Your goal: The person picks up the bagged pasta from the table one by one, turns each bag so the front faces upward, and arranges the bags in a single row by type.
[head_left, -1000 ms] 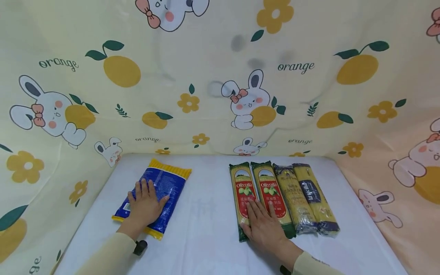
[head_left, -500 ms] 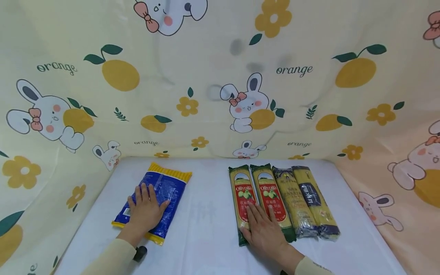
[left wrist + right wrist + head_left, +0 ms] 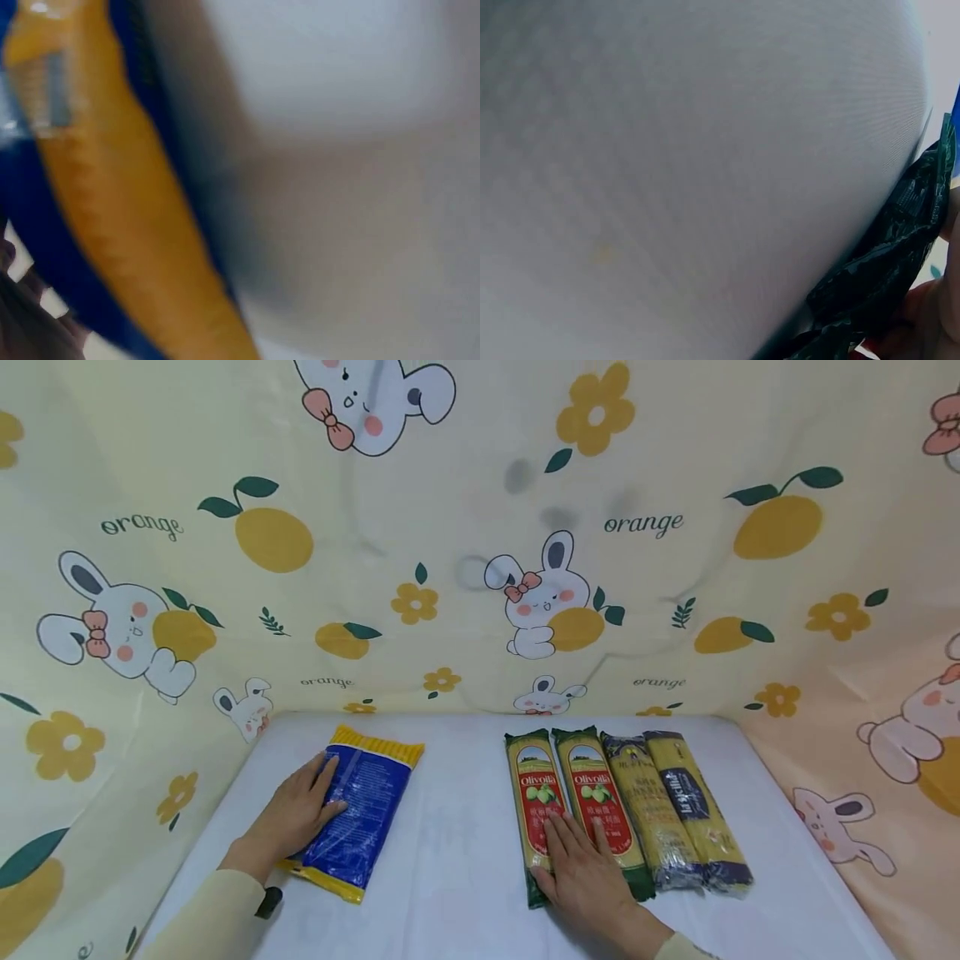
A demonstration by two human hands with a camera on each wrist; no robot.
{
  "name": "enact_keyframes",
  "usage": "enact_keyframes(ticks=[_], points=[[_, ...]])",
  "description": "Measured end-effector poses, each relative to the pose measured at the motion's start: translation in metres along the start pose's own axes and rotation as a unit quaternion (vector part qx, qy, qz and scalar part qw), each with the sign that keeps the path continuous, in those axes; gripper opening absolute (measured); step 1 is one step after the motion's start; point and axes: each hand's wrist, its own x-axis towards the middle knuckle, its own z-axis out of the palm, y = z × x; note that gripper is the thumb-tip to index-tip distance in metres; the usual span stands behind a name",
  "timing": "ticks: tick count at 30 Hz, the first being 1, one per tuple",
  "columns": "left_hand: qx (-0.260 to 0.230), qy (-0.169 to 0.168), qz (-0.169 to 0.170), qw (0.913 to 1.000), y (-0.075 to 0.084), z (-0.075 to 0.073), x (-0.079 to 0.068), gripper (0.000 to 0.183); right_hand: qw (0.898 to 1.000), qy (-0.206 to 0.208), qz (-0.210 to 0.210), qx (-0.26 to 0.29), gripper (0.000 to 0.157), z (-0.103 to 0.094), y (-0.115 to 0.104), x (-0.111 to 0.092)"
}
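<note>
A blue plastic packet [image 3: 367,814] with yellow ends lies at the left of the table; its kind does not show. My left hand [image 3: 292,814] is at the packet's left side, thumb and forefinger apart over its face, and covers the lower left corner. In the left wrist view, the packet's yellow end [image 3: 150,217] is close and blurred. My right hand [image 3: 588,881] rests flat, fingers extended, over the lower parts of two green-and-red long pasta packets [image 3: 536,781]. The right wrist view shows a dark green packet end [image 3: 885,262] beside the fingers.
Two more long pasta packets, one gold [image 3: 651,810] and one yellow with a dark blue label [image 3: 697,810], lie right beside the green ones. White cloth covers the table [image 3: 450,827]. A cream curtain with rabbits and oranges [image 3: 450,543] encloses the back and sides.
My left hand has slid from the middle of the blue packet to its left side and turned onto its edge. My right hand stays in place. The head view has tilted slightly up.
</note>
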Motion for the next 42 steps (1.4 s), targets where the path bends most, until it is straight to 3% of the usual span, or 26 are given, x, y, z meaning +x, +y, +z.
enact_keyframes(ticks=[3, 6, 10, 17, 21, 26, 34, 42], points=[[-0.018, -0.024, 0.008, 0.9995, 0.000, 0.007, -0.003, 0.087, 1.000, 0.001, -0.003, -0.002, 0.073, 0.001, -0.002, -0.001], [-0.036, -0.042, 0.005, 0.9985, 0.015, 0.009, -0.004, 0.090, 1.000, 0.010, -0.007, -0.001, 0.072, 0.000, -0.003, -0.001], [-0.052, -0.071, -0.005, 0.9961, 0.051, 0.011, -0.002, 0.091, 1.000, 0.007, -0.003, -0.001, 0.070, -0.002, -0.004, -0.003], [-0.112, -0.089, -0.036, 0.9890, 0.130, 0.020, 0.002, 0.102, 1.000, 0.004, 0.002, 0.001, 0.069, -0.002, -0.003, -0.003], [-0.101, -0.096, -0.029, 0.9899, 0.158, 0.027, 0.001, 0.109, 1.000, 0.005, 0.007, -0.002, 0.069, -0.002, -0.003, -0.003], [-0.052, -0.092, -0.023, 0.9941, 0.160, 0.029, -0.002, 0.111, 1.000, 0.004, 0.013, 0.011, 0.069, -0.003, -0.006, -0.002], [-0.044, -0.106, 0.012, 0.9933, 0.149, 0.013, 0.002, 0.092, 1.000, 0.010, 0.018, 0.007, 0.066, -0.009, -0.012, -0.001], [-0.006, -0.115, 0.002, 0.9934, 0.148, -0.025, 0.031, 0.062, 0.994, 0.100, -0.008, -0.051, 0.047, -0.011, -0.030, 0.006]])
